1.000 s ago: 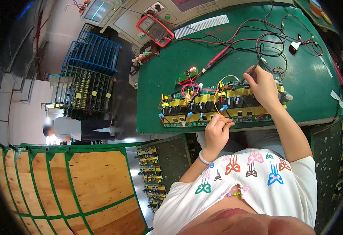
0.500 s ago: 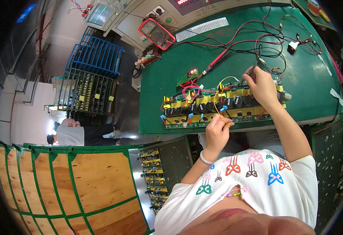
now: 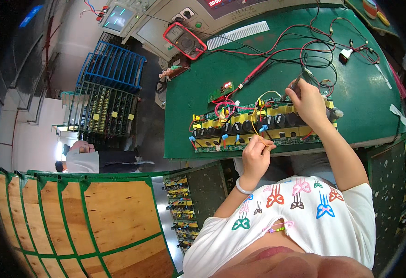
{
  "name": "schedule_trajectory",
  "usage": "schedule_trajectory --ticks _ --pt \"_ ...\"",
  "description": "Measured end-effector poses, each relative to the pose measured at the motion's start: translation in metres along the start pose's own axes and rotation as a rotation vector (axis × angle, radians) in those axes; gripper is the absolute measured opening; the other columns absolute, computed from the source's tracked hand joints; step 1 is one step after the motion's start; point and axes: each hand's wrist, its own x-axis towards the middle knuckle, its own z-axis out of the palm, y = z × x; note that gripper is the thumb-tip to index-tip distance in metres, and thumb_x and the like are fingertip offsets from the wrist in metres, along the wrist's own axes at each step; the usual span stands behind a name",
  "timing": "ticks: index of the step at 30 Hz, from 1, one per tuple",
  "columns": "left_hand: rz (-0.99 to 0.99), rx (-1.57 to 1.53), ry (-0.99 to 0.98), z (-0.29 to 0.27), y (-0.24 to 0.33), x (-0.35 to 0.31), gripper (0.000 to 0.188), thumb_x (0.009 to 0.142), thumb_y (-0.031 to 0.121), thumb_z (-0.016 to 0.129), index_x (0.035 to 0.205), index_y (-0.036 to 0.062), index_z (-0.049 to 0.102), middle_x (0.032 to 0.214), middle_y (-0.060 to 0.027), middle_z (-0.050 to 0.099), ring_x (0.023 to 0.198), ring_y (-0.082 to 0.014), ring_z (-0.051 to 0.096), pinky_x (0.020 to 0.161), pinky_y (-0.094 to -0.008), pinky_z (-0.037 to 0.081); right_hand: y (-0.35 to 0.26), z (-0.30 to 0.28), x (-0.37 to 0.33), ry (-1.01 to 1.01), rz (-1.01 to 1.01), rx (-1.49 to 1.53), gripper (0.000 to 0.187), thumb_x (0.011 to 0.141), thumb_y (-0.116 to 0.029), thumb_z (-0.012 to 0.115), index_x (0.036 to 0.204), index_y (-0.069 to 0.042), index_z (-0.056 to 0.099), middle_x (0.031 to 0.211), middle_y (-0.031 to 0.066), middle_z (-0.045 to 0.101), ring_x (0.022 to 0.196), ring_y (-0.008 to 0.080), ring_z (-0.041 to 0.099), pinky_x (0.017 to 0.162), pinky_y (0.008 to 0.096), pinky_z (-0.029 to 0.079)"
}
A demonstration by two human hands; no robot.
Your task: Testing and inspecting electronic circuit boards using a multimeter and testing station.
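Note:
A long green circuit board (image 3: 248, 126) with black cylindrical components and yellow parts lies across the near side of the green table. Pinched in my left hand (image 3: 257, 155), at the board's near edge, is a yellow wire (image 3: 255, 124) that arches up over the components. My right hand (image 3: 310, 104) grips a black test probe (image 3: 296, 83), its tip down by the board's far edge and partly hidden by the fingers. Pink and red wires (image 3: 228, 109) run from the board's far side to a small board with a lit red display (image 3: 220, 91).
A red-framed multimeter (image 3: 184, 41) lies at the back left of the table (image 3: 184, 125). A red probe (image 3: 257, 72) and tangled leads spread beyond the board. An oscilloscope (image 3: 119, 17) stands at far left. Racks (image 3: 112, 65) and another person (image 3: 85, 161) are further left.
The oscilloscope trace has gone from flat lines to stepped segments, and the multimeter reading differs. Both hands stay nearly in place. The person at left has shifted slightly.

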Motion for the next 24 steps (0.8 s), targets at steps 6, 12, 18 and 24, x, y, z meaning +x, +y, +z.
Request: schedule_trajectory --ticks 6,12,18,24 --pt "0.035 0.047 -0.009 -0.002 0.002 0.002 0.008 0.081 -0.002 0.077 0.086 -0.0004 0.071 0.086 -0.0129 0.064 0.073 -0.0284 0.065 0.063 -0.0369 0.051 -0.004 -0.001 -0.001 0.045 -0.074 -0.009 0.026 0.092 -0.025 0.073 0.089 -0.001 0.064 0.081 0.0163 0.069 0.079 0.0365 0.068 0.070 0.0461 0.052" --pt "0.046 0.012 -0.043 -0.011 0.012 0.001 0.009 0.085 0.000 0.074 0.091 0.0016 0.067 0.091 -0.0133 0.063 0.080 -0.0326 0.065 0.071 -0.0404 0.053 -0.010 -0.047 -0.005 0.192 -0.207 0.389 0.018 0.101 -0.015 0.062 0.101 0.002 0.058 0.085 0.0138 0.069 0.080 0.0245 0.071 0.071 0.0348 0.054" --pt "0.357 -0.062 -0.101 -0.004 0.032 0.022 0.017 0.084 0.000 0.074 0.100 0.0023 0.069 0.092 -0.0124 0.069 0.081 -0.0319 0.070 0.070 -0.0389 0.056 0.035 -0.129 0.049 0.124 -0.111 -0.055 0.016 0.098 -0.011 0.054 0.108 0.000 0.060 0.087 0.0188 0.070 0.081 0.0303 0.072 0.071 0.0395 0.054" --pt "0.719 -0.059 -0.250 0.055 0.080 0.046 0.026 0.082 0.007 0.069 0.107 0.0025 0.070 0.090 -0.0084 0.068 0.079 -0.0233 0.070 0.066 -0.0338 0.056 0.106 -0.131 0.108 0.135 0.034 -0.644 0.051 0.092 -0.048 0.071 0.126 -0.011 0.061 0.106 0.0198 0.074 0.101 0.0405 0.070 0.084 0.0499 0.056"
